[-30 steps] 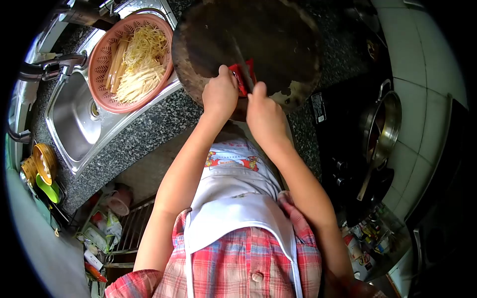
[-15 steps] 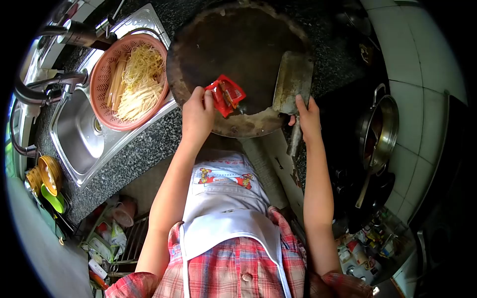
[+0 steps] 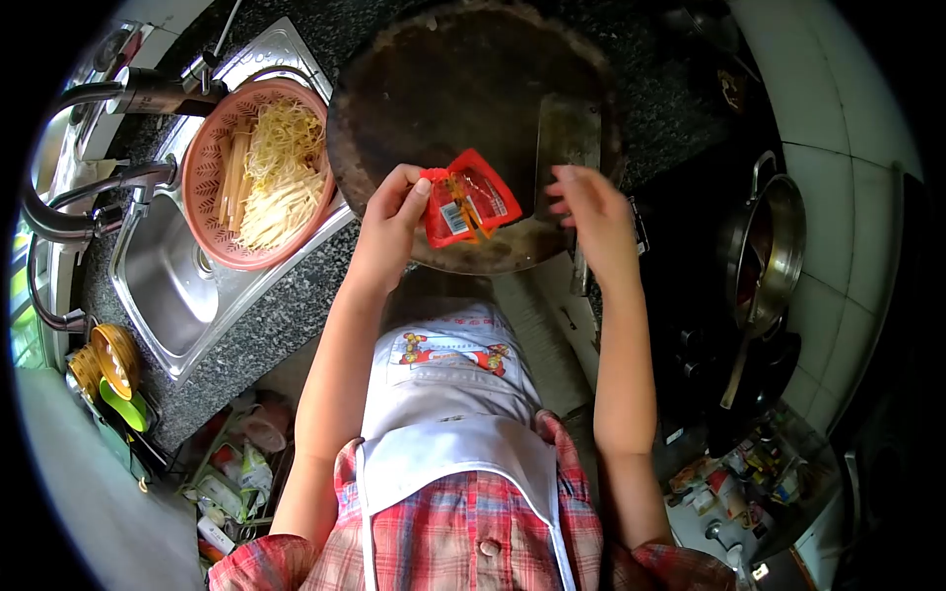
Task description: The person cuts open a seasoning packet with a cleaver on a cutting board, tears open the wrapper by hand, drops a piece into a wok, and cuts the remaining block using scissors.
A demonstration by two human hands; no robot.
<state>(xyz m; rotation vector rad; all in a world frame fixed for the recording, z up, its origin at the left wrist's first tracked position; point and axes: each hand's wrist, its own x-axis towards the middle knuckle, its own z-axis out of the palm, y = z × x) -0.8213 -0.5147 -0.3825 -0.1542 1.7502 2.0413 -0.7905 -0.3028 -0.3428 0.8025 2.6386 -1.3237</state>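
A red plastic packet [image 3: 483, 190] with a barcode label is pinched at its left corner by my left hand [image 3: 386, 231]. It is held over the near part of a round, dark chopping board [image 3: 443, 79]. My right hand [image 3: 603, 225] is empty, slightly blurred, with its fingers apart and pointing towards the packet. Beneath it a cleaver [image 3: 569, 133] lies flat on the board's right side, its handle sticking out past the near edge. My right hand partly hides the cleaver.
To the left, a pink colander [image 3: 194, 182] with bean sprouts and pale strips rests over the steel sink [image 3: 168, 286] beside the taps. A metal pan [image 3: 783, 246] with a ladle is on the stove at right. Bowls [image 3: 113, 360] stand at lower left.
My right hand has let go of the cleaver and risen above it. My left hand has turned the packet, which now shows its barcode side.
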